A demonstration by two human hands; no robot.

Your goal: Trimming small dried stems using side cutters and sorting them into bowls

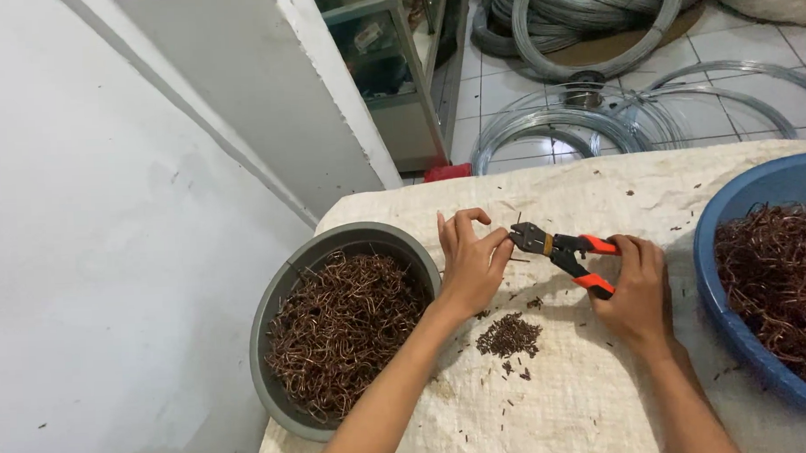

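free cloth btwn grey bowl, blue tub

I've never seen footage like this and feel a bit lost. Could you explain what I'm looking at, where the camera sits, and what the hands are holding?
There is no machine here: these are a person's own two bare hands, filmed by one camera worn on the head and looking down at the work.

The right hand grips a pair of cutters with orange handles. The left hand pinches a thin piece of wire in its fingers, right at the cutter's nose.

The surface is a table covered with a pale woven cloth. Below the hands lies a small pile of dark cut bits. On the left stands a grey bowl full of brown bent wire pieces; on the right, a blue basin holds more of the same.

Beyond the table, on the tiled floor, lie big coils of silver wire.
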